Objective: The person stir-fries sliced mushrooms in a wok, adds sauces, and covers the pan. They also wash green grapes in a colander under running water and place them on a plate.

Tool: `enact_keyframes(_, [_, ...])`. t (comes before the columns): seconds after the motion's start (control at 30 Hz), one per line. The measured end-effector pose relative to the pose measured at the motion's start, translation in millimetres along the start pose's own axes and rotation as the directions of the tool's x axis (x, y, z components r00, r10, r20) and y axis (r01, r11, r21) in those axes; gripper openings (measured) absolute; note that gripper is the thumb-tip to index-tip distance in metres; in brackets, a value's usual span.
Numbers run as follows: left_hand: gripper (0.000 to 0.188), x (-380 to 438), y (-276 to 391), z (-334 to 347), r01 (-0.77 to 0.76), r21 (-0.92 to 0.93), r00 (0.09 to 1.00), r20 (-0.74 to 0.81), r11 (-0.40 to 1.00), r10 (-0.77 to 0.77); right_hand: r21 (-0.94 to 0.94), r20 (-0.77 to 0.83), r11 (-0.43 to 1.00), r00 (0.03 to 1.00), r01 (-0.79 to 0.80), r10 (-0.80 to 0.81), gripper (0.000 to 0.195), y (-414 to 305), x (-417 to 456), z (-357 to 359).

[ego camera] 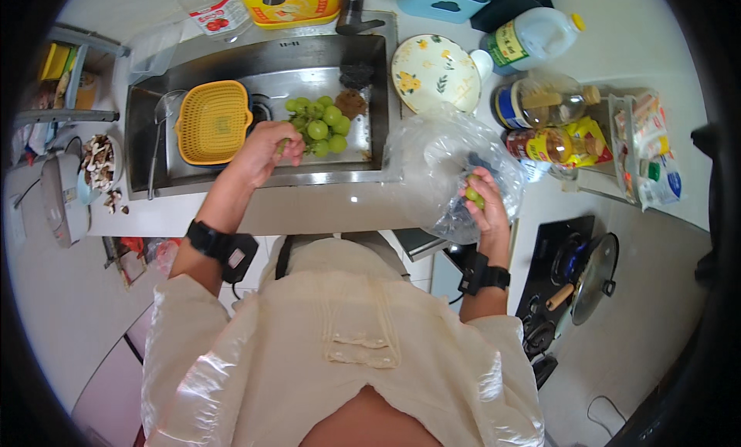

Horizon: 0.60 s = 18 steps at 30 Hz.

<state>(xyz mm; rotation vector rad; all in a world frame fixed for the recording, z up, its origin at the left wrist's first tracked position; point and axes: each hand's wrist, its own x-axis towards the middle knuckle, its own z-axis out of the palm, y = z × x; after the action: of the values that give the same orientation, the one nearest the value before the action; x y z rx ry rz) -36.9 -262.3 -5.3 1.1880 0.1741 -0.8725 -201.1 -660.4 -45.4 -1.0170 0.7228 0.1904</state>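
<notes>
A bunch of green grapes (318, 123) is held by its stem end in my left hand (277, 146), over the steel sink (260, 178). On the counter right of the sink, my right hand (486, 201) holds a few loose green grapes (474, 195) at a clear plastic bag (422, 158). Inside the sink, left of the bunch, is a yellow plastic basket (213, 123), with a long-handled skimmer (154, 158) beside it. A brown scrubber (351, 104) and a dark mesh scourer (355, 75) lie at the sink's right end.
A floral plate (437, 71) and a white spoon (482, 65) lie behind the bag. Several bottles (538, 103) stand at the right. A bowl of cut mushrooms (101, 160) is left of the sink. A lit gas hob (538, 256) and a glass-lidded pan (596, 279) are at the lower right.
</notes>
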Motion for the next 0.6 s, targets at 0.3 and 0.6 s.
enact_keyframes(0.3, [0.016,50.1,-61.7,-45.4,-0.059,0.297,0.983,-0.151,0.953,0.108,-0.725,-0.038,0.678,0.976,0.12,-0.213,0.024,-88.7,-47.9,31.6])
enact_keyframes(0.6, [0.017,17.6,-49.9,-50.6,-0.024,0.077,0.934,-0.354,0.997,0.05,-0.633,0.143,0.75,0.981,0.195,-0.135,0.023,-103.6,-31.3,65.5])
